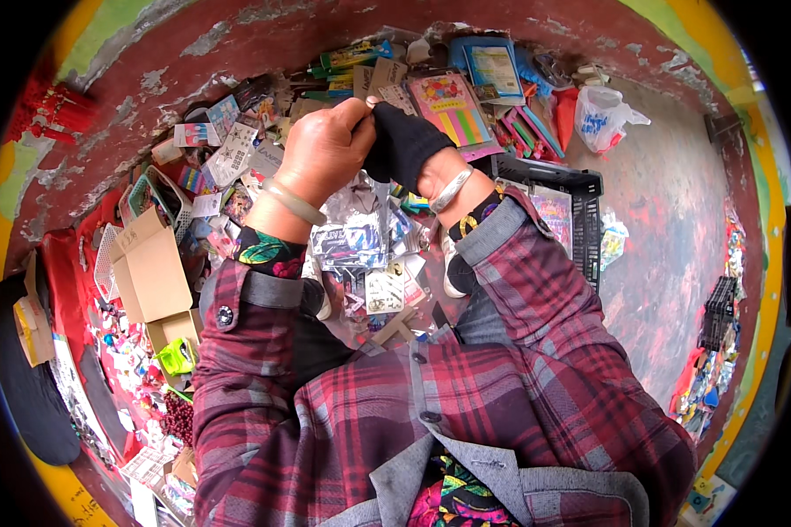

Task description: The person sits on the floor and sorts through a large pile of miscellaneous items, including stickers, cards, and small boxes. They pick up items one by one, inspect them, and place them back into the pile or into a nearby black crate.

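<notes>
Black knit glove (406, 140) covers our right hand (410, 147), a soft, matte fabric that wraps the palm and knuckles and ends just short of the wrist, raised over the heap of goods in the upper middle of the view. Below its cuff sits a smooth silver bangle (451, 189), and below that a patterned black and yellow cuff under our plaid flannel sleeve (536, 281), woven in maroon, grey and white.

Our left hand (323, 149) is bare, curled into a loose fist, with thumb and forefinger pressed together on the edge of the glove where the two hands meet. A pale, rounded bangle (294, 202) circles that wrist. The gloved fingers are bent inward toward the bare hand; we cannot tell whether they grip anything, since the dark fabric hides their tips.

Under the hands lies a jumble of glossy plastic packets (351, 241) and printed cards, flat and crinkled. An open brown cardboard box (149, 268) with raised flaps stands to our left. A black plastic crate (571, 189) with a gridded wall sits to our right, and a white plastic bag (599, 119) lies beyond it on the worn, red-stained floor (668, 220).
</notes>
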A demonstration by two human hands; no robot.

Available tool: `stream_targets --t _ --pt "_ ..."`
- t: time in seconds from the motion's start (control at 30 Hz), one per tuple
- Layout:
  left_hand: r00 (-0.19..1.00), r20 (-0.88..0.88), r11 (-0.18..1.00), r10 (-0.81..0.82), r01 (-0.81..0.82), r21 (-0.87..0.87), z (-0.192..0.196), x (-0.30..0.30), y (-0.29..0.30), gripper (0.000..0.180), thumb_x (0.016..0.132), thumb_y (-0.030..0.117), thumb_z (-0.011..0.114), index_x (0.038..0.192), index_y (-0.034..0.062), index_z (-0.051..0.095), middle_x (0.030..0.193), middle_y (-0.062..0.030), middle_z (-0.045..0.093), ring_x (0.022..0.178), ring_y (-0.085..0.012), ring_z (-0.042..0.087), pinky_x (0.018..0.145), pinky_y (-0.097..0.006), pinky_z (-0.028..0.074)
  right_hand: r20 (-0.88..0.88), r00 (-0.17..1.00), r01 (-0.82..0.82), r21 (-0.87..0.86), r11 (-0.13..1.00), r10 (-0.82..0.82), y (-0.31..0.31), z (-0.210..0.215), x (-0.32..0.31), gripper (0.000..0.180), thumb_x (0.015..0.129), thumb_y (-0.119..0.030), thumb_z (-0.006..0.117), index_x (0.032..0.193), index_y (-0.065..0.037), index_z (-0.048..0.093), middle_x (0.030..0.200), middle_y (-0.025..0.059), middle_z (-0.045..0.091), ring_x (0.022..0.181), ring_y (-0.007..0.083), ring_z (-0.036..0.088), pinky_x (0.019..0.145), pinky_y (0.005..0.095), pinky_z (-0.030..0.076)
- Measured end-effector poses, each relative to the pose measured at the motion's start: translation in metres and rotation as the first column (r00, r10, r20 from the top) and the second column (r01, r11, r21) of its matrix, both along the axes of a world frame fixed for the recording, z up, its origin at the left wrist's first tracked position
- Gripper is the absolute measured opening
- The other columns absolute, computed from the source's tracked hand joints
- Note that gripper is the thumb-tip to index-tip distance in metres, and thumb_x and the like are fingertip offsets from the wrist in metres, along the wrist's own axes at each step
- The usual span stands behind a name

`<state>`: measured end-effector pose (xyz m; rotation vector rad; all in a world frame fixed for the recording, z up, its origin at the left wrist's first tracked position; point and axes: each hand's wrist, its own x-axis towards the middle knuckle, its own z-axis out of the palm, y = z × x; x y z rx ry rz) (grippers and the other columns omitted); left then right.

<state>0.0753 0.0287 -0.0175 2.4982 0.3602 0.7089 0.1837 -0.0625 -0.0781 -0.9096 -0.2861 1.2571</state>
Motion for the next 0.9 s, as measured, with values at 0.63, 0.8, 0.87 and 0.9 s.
stream_targets --t 0.63,0.8,0.87,0.9 --pt "0.969 -0.056 0.725 -0.239 0.14 -0.674 -0.001 -0.002 0.022 0.029 0.084 0.01 0.064 0.109 -0.0023 0.057 0.093 0.0009 0.061 0.084 -0.0056 0.053 0.076 -0.02 0.044 0.037 0.999 0.017 0.111 0.994 -0.021 -0.019 0.042 -0.006 0.024 0.091 -0.022 0.051 0.107 -0.006 0.057 0.09 0.0032 0.059 0.079 0.0116 0.058 0.067 0.0241 0.047" --pt "0.963 0.048 0.653 -0.265 0.215 -0.726 -0.011 0.0 0.021 0.023 0.083 0.007 0.063 0.104 -0.003 0.058 0.09 0.001 0.061 0.082 -0.0065 0.054 0.073 -0.021 0.045 -0.166 0.985 -0.04 0.075 0.996 0.052 -0.016 0.035 -0.007 0.023 0.088 -0.022 0.057 0.104 -0.006 0.059 0.086 0.0059 0.062 0.074 0.0152 0.06 0.064 0.026 0.049" --pt "0.972 0.143 0.768 -0.185 0.234 -0.596 -0.011 -0.001 0.016 0.021 0.082 0.005 0.063 0.101 -0.0035 0.059 0.085 0.0007 0.062 0.079 -0.0071 0.054 0.071 -0.022 0.045 -0.14 0.985 -0.075 0.153 0.985 0.097 -0.016 0.03 -0.006 0.023 0.088 -0.021 0.057 0.104 -0.005 0.058 0.089 0.0067 0.063 0.078 0.0163 0.061 0.068 0.0269 0.05" --pt "0.98 0.051 0.85 -0.192 0.192 -0.491 -0.009 -0.004 0.016 0.02 0.082 0.005 0.062 0.1 -0.0037 0.059 0.084 0.0002 0.062 0.078 -0.0075 0.054 0.07 -0.022 0.046 -0.125 0.985 -0.093 0.192 0.977 0.118 -0.016 0.028 -0.005 0.023 0.088 -0.021 0.058 0.104 -0.005 0.058 0.09 0.0071 0.063 0.08 0.0168 0.062 0.07 0.0274 0.051"
